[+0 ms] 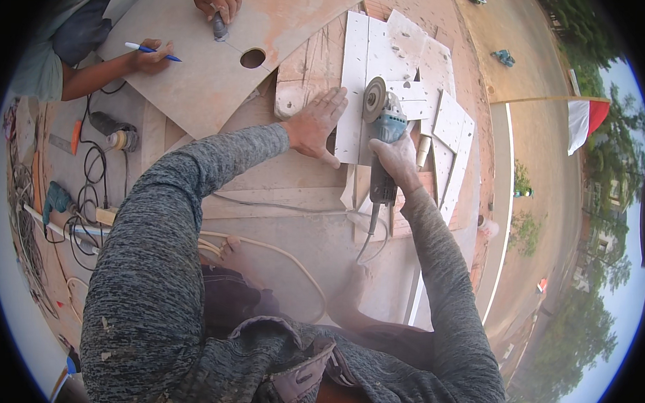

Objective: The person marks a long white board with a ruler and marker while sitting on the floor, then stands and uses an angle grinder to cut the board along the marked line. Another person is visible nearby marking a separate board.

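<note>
My right hand (399, 156) is wrapped round the body of a blue and black angle grinder (389, 126). Its round disc (373, 101) points away from me, over a white tile strip (353, 60). Dust coats my fingers, and the grinder's cord (370, 231) trails back toward my legs. My left hand (316, 127) lies flat on the left edge of the white strip, fingers stretched and thumb apart. Several cut white tile pieces (453, 124) lie overlapped to the right of the grinder.
At far left a co-worker's hand (153, 57) holds a blue and white pen; their other hand (217, 0) grips a grey tool on a large tile (199, 69) with a round hole (253, 58). Another grinder (115, 132), a teal power tool (56, 203) and tangled cables lie left.
</note>
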A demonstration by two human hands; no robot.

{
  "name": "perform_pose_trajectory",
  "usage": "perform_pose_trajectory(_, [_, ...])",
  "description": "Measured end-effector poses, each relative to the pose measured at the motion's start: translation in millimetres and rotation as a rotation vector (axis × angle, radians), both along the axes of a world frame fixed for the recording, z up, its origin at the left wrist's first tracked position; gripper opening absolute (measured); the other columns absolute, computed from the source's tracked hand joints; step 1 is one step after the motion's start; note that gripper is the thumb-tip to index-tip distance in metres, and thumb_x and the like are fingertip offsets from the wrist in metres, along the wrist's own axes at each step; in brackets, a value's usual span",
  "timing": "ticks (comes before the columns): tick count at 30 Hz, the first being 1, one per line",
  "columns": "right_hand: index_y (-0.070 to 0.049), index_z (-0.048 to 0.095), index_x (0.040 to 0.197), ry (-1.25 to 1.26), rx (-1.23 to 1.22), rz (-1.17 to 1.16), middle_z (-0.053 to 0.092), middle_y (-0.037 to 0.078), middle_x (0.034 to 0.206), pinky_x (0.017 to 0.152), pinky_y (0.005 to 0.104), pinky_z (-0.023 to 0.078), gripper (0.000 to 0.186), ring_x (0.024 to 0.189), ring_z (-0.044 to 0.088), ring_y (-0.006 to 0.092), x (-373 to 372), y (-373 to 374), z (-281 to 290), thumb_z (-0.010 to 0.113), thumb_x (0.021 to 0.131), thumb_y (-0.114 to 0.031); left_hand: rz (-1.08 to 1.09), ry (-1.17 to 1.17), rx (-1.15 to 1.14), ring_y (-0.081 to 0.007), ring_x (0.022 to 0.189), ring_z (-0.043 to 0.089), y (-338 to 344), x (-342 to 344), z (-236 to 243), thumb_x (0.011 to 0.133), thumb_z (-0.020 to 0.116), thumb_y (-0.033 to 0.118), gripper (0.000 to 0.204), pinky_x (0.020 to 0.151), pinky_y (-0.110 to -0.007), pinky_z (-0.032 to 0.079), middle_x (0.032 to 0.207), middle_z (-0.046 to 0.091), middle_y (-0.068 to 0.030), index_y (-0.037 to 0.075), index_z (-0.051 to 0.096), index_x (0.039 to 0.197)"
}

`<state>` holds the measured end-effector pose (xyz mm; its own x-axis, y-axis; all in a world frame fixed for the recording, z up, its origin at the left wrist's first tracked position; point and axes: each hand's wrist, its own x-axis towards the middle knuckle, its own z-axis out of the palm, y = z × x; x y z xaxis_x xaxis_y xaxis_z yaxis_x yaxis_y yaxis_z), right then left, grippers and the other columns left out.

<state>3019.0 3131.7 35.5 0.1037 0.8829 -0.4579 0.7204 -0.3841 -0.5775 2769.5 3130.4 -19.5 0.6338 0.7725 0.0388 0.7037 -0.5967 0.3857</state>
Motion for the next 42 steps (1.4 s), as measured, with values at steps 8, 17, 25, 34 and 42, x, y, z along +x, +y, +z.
perform_pose_trajectory(8, [0.008,0.06,0.114,0.007,0.101,0.016,0.07,0.018,0.099,0.081,0.037,0.056,0.057,0.088,0.069,0.0264,3.6,-4.2,-10.5,0.075,0.07,-0.024,0.006,0.001,0.018,-0.0505,0.153,0.011,0.9,0.1,0.7,0.066,0.071,0.085,0.145,0.127,-0.052,0.014,0.163,0.009,-0.0367,-0.016,0.017,0.154])
perform_pose_trajectory(17, [0.013,0.051,0.122,0.02,-0.004,0.01,0.068,0.027,0.111,0.091,0.0405,0.056,0.072,0.102,0.07,0.035,-1.7,6.8,1.0,0.077,0.071,-0.031,0.003,-0.038,0.028,-0.0506,0.153,0.012,0.0,-0.1,-1.5,0.064,0.074,0.083,0.145,0.126,-0.053,0.015,0.164,0.01,-0.0364,-0.016,0.018,0.154])
perform_pose_trajectory(25, [0.014,0.047,0.127,-0.02,-0.003,0.048,0.065,0.03,0.117,0.095,0.0413,0.055,0.079,0.109,0.067,0.038,-1.3,17.6,-2.0,0.076,0.071,-0.033,0.007,-0.047,0.036,-0.0507,0.153,0.012,-0.4,-1.2,-1.9,0.064,0.074,0.083,0.145,0.126,-0.054,0.015,0.164,0.01,-0.0364,-0.016,0.017,0.154])
perform_pose_trajectory(34, [0.012,0.053,0.119,-0.032,0.054,0.051,0.067,0.024,0.106,0.088,0.0394,0.055,0.067,0.098,0.068,0.0332,1.7,21.6,-12.1,0.075,0.07,-0.028,0.007,-0.035,0.036,-0.0506,0.153,0.011,0.3,-0.6,-3.1,0.064,0.072,0.085,0.146,0.127,-0.053,0.014,0.164,0.01,-0.0361,-0.016,0.017,0.154])
perform_pose_trajectory(42, [0.005,0.067,0.096,-0.033,0.18,0.006,0.071,0.013,0.082,0.072,0.0359,0.057,0.04,0.074,0.07,0.0235,-7.5,16.9,-7.2,0.075,0.068,-0.022,0.01,-0.018,0.025,-0.0504,0.153,0.011,0.0,-1.3,-3.0,0.064,0.072,0.084,0.145,0.127,-0.053,0.014,0.163,0.01,-0.0362,-0.016,0.018,0.154])
